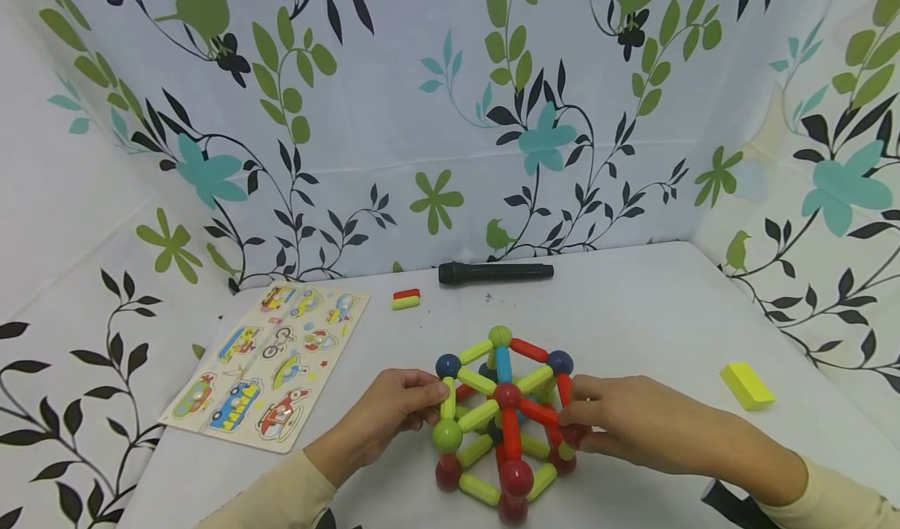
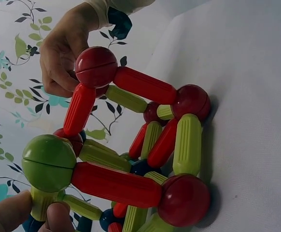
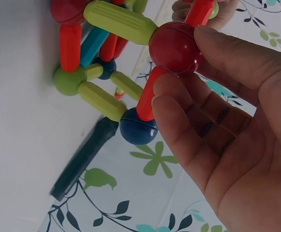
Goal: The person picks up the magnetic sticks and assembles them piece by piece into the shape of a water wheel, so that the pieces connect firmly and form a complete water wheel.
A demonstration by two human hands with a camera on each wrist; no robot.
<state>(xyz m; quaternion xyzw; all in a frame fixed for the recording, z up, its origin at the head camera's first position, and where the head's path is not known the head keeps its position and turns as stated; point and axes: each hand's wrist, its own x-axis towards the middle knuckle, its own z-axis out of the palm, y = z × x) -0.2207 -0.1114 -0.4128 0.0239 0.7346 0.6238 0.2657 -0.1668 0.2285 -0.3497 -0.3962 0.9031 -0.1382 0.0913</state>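
Note:
A framework of coloured balls and rods (image 1: pixel 507 395) stands on the white table, built of red, blue and green balls joined by red, yellow-green and blue rods. On its left side my left hand (image 1: pixel 390 412) pinches a yellow-green rod (image 2: pixel 43 202) between thumb and finger, just beside a green ball (image 2: pixel 49 163). Across from it, my right hand (image 1: pixel 633 419) holds a red ball (image 3: pixel 174 47) at the framework's right side, thumb on one side and fingertips on the other. Red rods run from that ball, and a blue ball (image 3: pixel 138 126) sits beyond the fingertips.
A wooden picture puzzle board (image 1: pixel 326 357) lies at the left. Toward the back are a black microphone-shaped object (image 1: pixel 495 273) and two short rods (image 1: pixel 405 300), red and yellow-green. A yellow block (image 1: pixel 747 386) lies at the right. Patterned cloth (image 1: pixel 394 123) hangs behind.

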